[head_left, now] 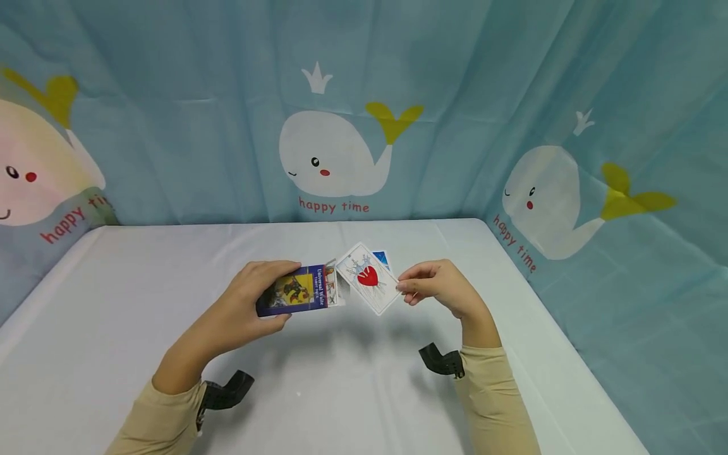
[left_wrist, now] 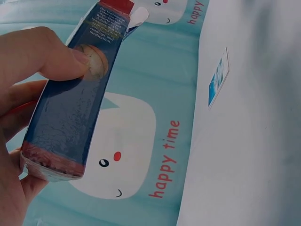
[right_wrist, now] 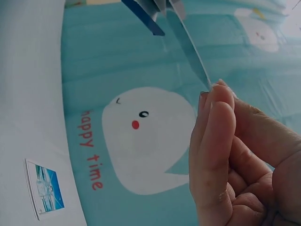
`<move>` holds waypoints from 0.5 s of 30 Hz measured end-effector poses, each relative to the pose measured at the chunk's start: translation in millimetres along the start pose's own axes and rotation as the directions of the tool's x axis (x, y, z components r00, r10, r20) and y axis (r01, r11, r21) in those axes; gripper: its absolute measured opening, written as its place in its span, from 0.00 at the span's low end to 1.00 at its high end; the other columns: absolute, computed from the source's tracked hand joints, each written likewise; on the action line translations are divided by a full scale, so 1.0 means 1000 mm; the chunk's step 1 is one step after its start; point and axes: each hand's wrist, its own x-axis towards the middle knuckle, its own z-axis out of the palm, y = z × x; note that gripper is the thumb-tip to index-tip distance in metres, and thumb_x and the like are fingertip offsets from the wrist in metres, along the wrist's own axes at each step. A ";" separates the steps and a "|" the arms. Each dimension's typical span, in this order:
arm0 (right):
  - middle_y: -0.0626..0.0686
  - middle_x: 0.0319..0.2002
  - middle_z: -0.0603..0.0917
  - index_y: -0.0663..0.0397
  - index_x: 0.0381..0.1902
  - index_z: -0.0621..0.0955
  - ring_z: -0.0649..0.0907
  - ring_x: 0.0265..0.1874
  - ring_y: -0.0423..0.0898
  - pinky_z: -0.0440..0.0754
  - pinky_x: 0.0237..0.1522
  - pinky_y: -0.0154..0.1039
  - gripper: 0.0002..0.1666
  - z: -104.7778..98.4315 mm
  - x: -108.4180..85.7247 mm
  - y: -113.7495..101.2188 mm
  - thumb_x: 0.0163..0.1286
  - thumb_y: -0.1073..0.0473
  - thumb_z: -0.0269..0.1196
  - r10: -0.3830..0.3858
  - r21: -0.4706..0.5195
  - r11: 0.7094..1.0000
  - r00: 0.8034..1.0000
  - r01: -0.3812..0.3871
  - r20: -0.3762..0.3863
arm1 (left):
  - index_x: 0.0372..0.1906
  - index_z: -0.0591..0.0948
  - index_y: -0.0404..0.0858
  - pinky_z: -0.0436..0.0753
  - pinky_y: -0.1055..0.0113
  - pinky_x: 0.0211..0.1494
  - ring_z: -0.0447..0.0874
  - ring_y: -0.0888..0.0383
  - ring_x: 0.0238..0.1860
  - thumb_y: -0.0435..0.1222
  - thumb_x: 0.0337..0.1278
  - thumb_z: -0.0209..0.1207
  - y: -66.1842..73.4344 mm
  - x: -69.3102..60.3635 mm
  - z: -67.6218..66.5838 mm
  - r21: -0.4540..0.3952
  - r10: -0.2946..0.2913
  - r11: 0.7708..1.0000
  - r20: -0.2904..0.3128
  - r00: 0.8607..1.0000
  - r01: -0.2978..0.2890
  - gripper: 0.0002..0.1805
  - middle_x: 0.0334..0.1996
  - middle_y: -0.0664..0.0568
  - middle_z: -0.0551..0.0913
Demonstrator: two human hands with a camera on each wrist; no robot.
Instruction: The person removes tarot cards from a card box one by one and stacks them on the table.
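Observation:
A dark blue tarot card box (head_left: 292,291) with a yellow picture is gripped in my left hand (head_left: 253,303), held above the table. Cards (head_left: 332,285) stick out of its right end. The left wrist view shows the thumb pressed on the narrow side of the box (left_wrist: 70,108). Between thumb and fingertips my right hand (head_left: 443,287) pinches a tarot card (head_left: 370,278) with a red heart on it, tilted close to the box's end. In the right wrist view that card (right_wrist: 190,44) appears edge-on above the hand (right_wrist: 235,160).
A blue-and-white card (right_wrist: 47,188) lies on the white table (head_left: 318,404), partly hidden behind the heart card in the head view. Light blue curtains (head_left: 216,126) with whale prints hang at the table's back and sides. Black wrist mounts (head_left: 227,390) sit at both sleeves.

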 end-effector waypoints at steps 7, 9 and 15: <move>0.53 0.30 0.87 0.70 0.42 0.84 0.85 0.25 0.42 0.87 0.37 0.38 0.16 -0.005 0.003 0.004 0.65 0.60 0.68 0.017 0.084 0.996 0.994 -0.008 -0.105 | 0.70 0.70 0.44 0.72 0.51 0.55 0.68 0.51 0.61 0.30 0.44 0.72 -0.001 -0.001 -0.002 0.002 0.002 1.000 -0.002 1.000 -0.002 0.43 0.64 0.49 0.75; 0.51 0.30 0.87 0.71 0.43 0.83 0.86 0.25 0.41 0.87 0.37 0.37 0.16 -0.004 0.005 0.006 0.66 0.60 0.68 0.032 0.116 0.993 0.988 -0.014 -0.150 | 0.70 0.70 0.43 0.72 0.52 0.55 0.68 0.51 0.61 0.30 0.44 0.72 -0.001 -0.001 -0.002 0.002 0.005 1.000 -0.001 1.000 -0.005 0.43 0.64 0.49 0.75; 0.51 0.30 0.88 0.72 0.47 0.82 0.86 0.26 0.40 0.86 0.37 0.35 0.19 -0.002 0.012 0.012 0.67 0.59 0.67 0.073 0.149 0.988 0.967 -0.036 -0.245 | 0.69 0.71 0.41 0.71 0.51 0.56 0.69 0.50 0.61 0.30 0.43 0.72 0.000 -0.001 -0.002 0.009 0.016 1.000 -0.012 1.000 -0.016 0.42 0.64 0.48 0.76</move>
